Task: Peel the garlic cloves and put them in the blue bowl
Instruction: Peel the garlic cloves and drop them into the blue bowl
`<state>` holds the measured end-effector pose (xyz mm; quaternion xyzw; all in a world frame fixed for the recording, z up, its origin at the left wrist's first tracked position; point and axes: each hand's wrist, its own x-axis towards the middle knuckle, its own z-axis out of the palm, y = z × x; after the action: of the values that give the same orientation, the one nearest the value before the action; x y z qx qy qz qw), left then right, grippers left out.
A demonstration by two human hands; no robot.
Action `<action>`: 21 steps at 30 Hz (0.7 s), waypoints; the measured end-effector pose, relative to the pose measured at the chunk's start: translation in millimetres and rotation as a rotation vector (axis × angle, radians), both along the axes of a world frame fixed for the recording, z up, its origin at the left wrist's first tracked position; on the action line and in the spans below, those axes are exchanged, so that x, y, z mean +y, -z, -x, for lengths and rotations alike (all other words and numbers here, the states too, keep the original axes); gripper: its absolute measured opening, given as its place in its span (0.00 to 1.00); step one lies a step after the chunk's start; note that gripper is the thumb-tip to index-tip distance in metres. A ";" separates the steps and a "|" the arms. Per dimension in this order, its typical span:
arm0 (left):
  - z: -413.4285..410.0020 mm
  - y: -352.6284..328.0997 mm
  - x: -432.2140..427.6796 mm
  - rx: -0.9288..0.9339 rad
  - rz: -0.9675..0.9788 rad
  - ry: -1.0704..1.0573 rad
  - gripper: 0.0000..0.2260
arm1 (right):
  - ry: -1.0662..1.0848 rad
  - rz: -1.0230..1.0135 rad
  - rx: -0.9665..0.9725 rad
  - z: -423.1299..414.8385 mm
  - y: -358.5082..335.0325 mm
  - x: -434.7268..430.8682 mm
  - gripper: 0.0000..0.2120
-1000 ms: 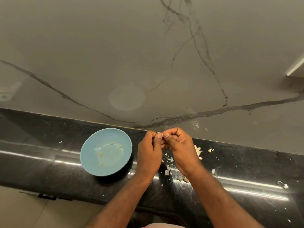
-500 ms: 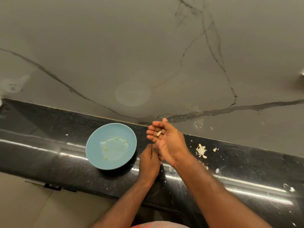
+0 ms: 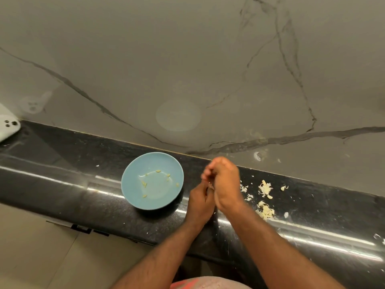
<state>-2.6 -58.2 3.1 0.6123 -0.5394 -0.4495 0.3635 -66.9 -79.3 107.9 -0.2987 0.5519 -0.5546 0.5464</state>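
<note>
A few peeled cloves [image 3: 144,196] lie in the blue bowl [image 3: 133,197] on a glossy black counter [image 3: 62,155], with skins [image 3: 265,187] strewn to its right. Just beside the bowl, the right hand [image 3: 226,180], blurred and curled, meets the left hand [image 3: 200,202]. Whether either holds a clove cannot be told, nor how many remain unpeeled. A veined grey wall [image 3: 166,59] rises behind, and a white phone [image 3: 7,128] sits far left.

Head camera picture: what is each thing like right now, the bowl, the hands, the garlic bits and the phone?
blue bowl: upright on the counter, holding a few peeled cloves.
left hand: fingers curled, against the right hand; contents hidden.
right hand: blurred, fingers curled; contents unclear.
garlic skins: scattered on the counter, right of the hands.
phone: lying back up, far left.
</note>
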 end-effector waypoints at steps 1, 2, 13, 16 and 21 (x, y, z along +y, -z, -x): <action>3.3 -6.0 -2.0 -0.009 0.026 0.004 0.11 | 0.032 -0.007 0.025 17.5 3.1 6.5 0.15; 4.0 -7.2 -2.0 -0.001 0.054 0.000 0.11 | 0.056 -0.017 0.053 34.3 6.4 12.4 0.14; 12.8 7.6 5.4 -0.184 0.323 0.188 0.01 | 0.165 -0.211 0.645 147.3 46.7 63.4 0.13; 15.2 10.3 6.3 -0.339 0.423 0.340 0.09 | 0.056 -0.230 0.792 146.1 46.6 66.3 0.07; 17.4 10.3 7.2 -0.514 0.481 0.444 0.15 | -0.238 -0.310 1.033 139.0 43.0 74.4 0.03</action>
<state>-19.9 -50.9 -7.2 0.4710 -0.8212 -0.2107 0.2435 -205.9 -4.9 64.8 -0.5082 0.7859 -0.1827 0.3012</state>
